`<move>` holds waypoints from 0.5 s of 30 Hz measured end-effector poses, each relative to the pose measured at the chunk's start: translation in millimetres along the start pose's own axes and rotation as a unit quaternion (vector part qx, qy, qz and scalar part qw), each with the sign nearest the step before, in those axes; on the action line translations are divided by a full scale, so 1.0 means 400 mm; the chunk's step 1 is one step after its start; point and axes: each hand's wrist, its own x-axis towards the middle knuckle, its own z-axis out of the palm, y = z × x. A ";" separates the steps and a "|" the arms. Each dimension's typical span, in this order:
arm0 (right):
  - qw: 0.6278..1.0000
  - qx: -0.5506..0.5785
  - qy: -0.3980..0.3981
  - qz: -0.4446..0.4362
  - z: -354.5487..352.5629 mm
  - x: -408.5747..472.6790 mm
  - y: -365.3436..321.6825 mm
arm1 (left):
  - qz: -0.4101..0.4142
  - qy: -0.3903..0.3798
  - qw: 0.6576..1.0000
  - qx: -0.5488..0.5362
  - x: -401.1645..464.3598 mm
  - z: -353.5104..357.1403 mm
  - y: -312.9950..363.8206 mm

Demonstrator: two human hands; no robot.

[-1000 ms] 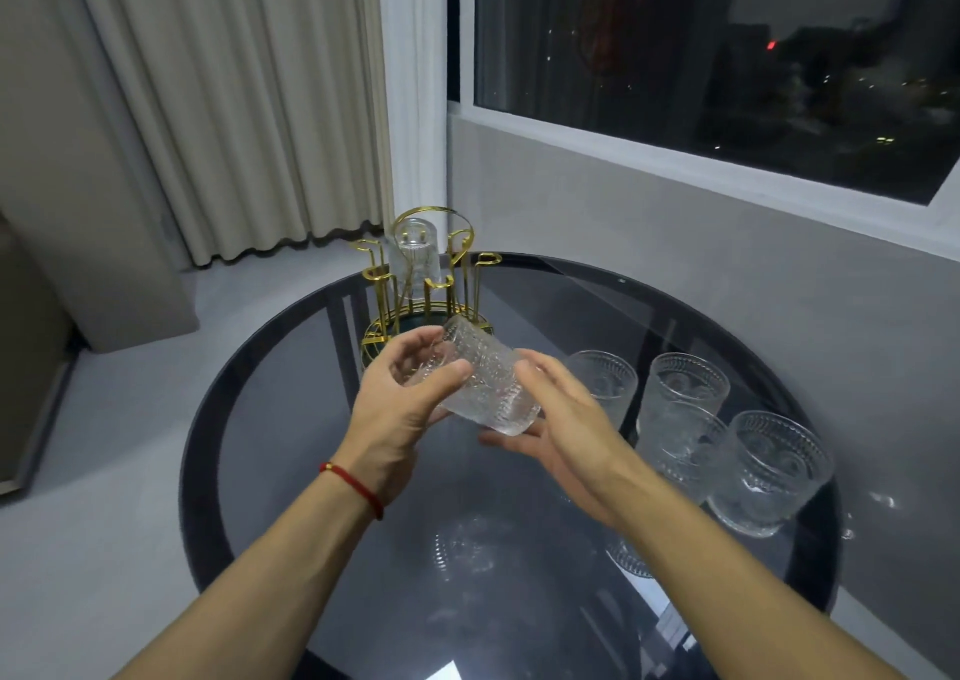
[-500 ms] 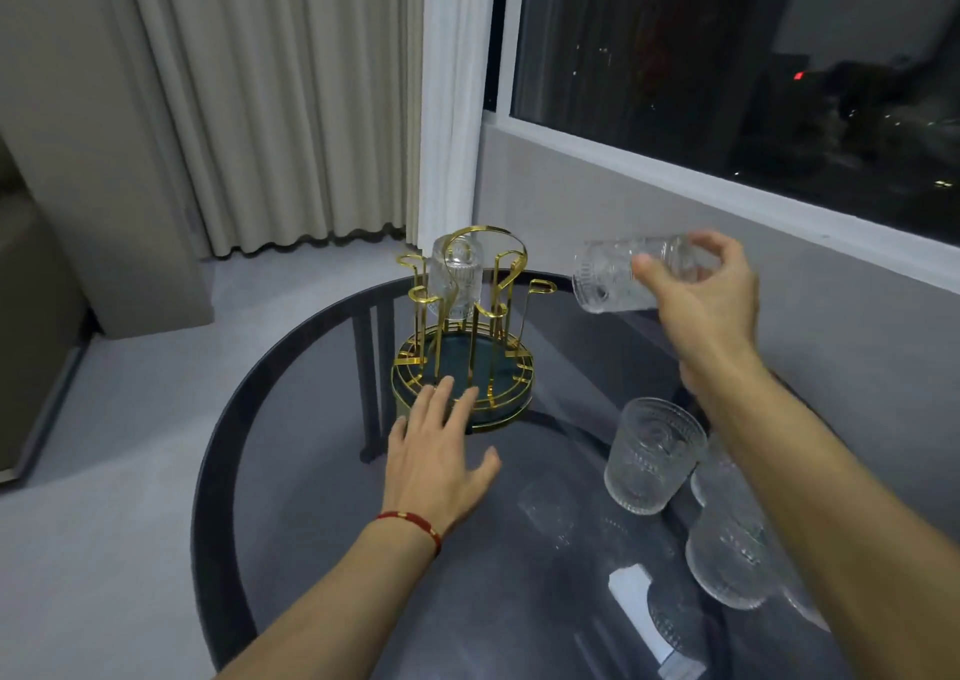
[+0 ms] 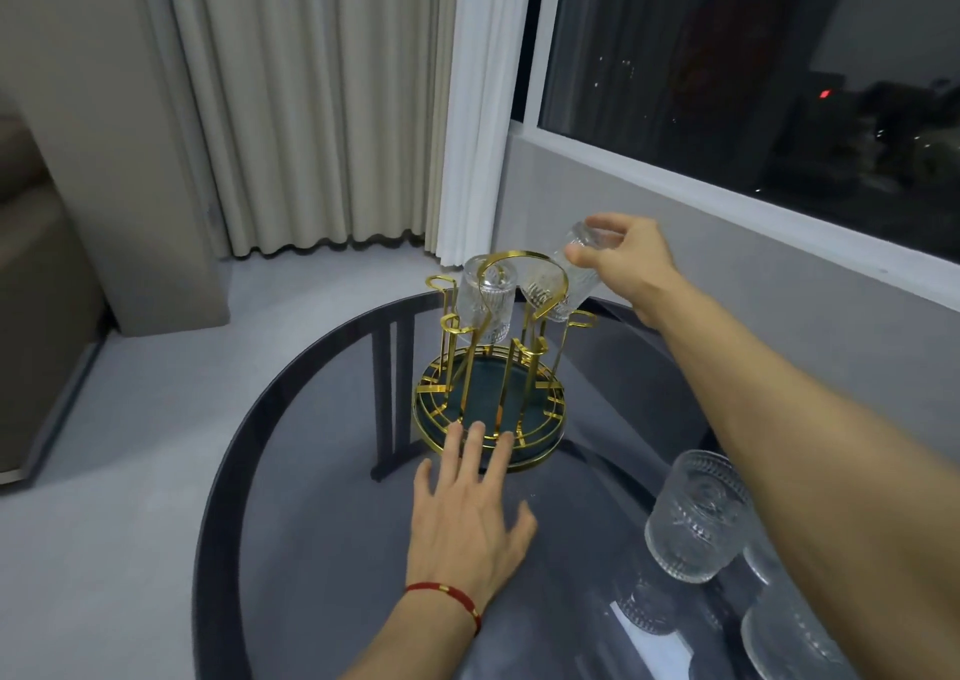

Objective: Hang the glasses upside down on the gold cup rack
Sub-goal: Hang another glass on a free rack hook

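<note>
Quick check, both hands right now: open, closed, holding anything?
Left hand: open, fingers spread, fingertips at the gold cup rack base.
Right hand: closed on a glass, tilted over the rack.

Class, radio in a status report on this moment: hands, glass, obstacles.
Left hand open, fingertips at gold cup rack base. Right hand holds glass, mouth down, at a prong. One hung glass alongside; nothing blocking.

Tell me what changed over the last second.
The right hand took the glass from both hands, turned it mouth down and carried it to the gold rack. The left hand let go and now rests fingertips on the rack's base. The hung glass and the glasses on the table stayed put.
</note>
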 end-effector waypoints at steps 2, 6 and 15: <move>0.999 -0.027 -0.038 -0.028 0.007 0.005 0.011 | -0.001 0.007 1.000 0.001 0.000 0.000 0.001; 0.994 -0.045 -0.081 -0.062 0.009 0.012 0.033 | 0.002 0.005 1.000 -0.005 0.000 0.006 0.002; 0.983 -0.035 -0.171 -0.057 0.011 0.021 0.047 | -0.004 0.008 1.000 -0.014 0.001 0.016 0.002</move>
